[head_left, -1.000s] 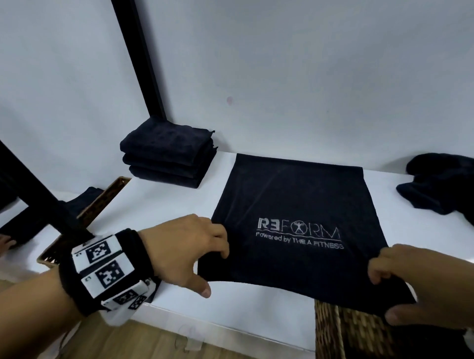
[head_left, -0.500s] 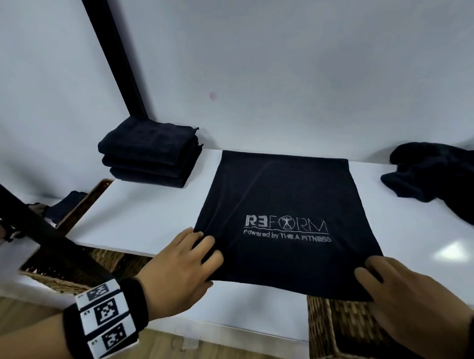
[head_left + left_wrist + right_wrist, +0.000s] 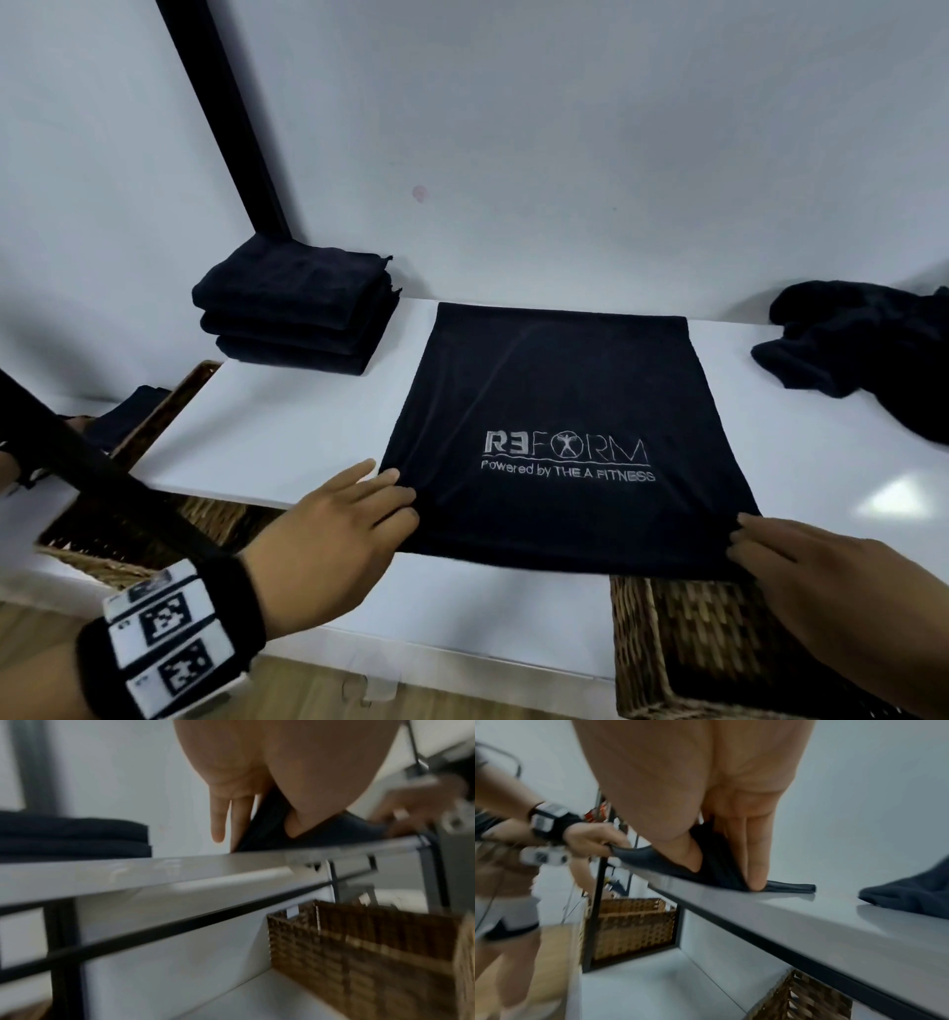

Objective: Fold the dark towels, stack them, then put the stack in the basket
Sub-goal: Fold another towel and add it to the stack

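Where wall (image 3: 565,128) meets white shelf (image 3: 287,426) | towel (image 3: 554,390) lies flat

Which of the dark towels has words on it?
The flat towel between both hands. It says REFORM in pale letters; the folded pile and the crumpled heap show none.

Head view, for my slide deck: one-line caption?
Both hands pinch the near corners of a spread dark towel.
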`<action>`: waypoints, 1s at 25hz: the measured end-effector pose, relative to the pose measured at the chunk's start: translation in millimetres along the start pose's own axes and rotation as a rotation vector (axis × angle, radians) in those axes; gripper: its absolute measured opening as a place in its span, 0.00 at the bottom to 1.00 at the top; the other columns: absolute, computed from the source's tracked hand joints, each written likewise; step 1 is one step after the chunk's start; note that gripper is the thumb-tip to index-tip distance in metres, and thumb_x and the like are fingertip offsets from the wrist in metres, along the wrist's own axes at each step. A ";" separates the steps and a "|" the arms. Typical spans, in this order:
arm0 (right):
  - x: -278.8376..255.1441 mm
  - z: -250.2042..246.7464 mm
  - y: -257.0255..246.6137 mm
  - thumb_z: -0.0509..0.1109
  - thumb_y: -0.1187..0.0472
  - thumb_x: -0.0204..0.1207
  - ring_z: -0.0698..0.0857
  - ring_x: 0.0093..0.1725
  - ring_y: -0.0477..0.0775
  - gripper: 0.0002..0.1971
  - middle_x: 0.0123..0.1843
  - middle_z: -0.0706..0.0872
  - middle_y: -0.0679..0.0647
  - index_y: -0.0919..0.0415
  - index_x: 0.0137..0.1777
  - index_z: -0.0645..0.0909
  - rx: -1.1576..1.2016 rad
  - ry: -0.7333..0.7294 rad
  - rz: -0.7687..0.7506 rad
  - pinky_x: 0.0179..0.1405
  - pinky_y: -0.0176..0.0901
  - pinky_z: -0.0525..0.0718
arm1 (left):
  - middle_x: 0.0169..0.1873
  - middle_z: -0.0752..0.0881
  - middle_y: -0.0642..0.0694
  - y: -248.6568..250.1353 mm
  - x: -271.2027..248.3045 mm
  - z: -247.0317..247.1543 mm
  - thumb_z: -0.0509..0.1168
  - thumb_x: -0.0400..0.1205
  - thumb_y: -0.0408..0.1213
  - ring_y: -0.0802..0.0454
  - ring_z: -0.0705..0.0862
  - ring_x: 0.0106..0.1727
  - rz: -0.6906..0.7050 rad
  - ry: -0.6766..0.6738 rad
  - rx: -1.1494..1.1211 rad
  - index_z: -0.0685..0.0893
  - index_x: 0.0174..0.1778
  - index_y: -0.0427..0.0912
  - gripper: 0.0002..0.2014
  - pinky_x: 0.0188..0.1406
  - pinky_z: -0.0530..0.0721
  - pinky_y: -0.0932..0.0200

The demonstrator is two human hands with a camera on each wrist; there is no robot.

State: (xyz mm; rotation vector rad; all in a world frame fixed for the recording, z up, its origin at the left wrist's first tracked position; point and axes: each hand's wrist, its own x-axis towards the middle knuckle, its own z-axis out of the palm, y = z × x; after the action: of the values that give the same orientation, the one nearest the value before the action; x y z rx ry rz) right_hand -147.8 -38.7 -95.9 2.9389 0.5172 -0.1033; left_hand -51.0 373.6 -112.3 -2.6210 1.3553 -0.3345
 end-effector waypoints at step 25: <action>146.1 -11.9 103.7 0.70 0.64 0.80 0.85 0.25 0.56 0.10 0.35 0.83 0.64 0.73 0.52 0.78 1.179 -0.036 0.845 0.27 0.50 0.89 | 0.48 0.81 0.39 -104.4 172.4 32.4 0.59 0.87 0.46 0.40 0.81 0.51 -0.828 -0.200 -0.607 0.74 0.54 0.36 0.14 0.45 0.75 0.54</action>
State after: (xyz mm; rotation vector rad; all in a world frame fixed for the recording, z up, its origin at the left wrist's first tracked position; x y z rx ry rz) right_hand 25.5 -84.3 -83.5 3.8639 -1.2380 -0.4808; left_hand 136.1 293.7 -96.5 -3.4840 0.2524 0.3014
